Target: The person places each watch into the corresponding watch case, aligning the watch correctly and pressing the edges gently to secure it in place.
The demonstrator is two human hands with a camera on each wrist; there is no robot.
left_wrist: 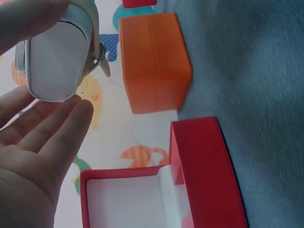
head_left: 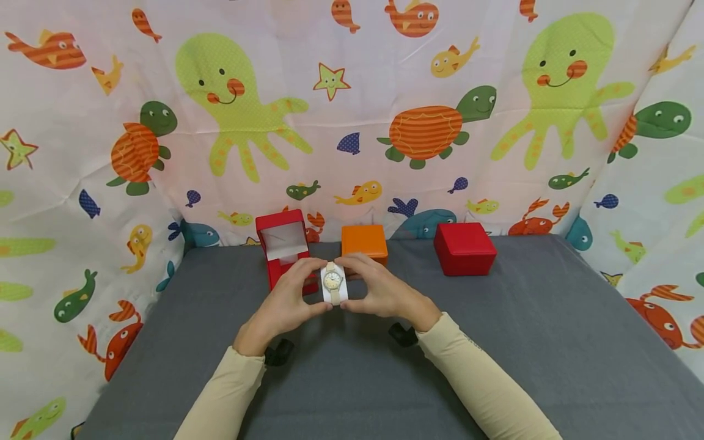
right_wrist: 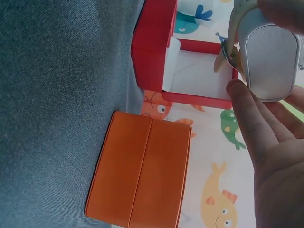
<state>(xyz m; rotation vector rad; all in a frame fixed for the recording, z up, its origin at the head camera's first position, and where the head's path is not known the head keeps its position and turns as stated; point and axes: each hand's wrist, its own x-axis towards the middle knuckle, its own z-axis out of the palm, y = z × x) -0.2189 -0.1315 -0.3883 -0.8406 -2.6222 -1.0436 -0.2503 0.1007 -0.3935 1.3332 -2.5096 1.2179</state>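
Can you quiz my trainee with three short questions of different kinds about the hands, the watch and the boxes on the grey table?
1. True or false: the cream-strapped wristwatch on its white cushion is held by both the left hand and the right hand.
2. Which box stands open? A) the open-lidded red box with white lining B) the orange box C) the closed red box
3. Fill in: the orange box stands between the two ___ boxes on the grey cloth-covered table.

Key: 1 true; 2 A; 3 red.
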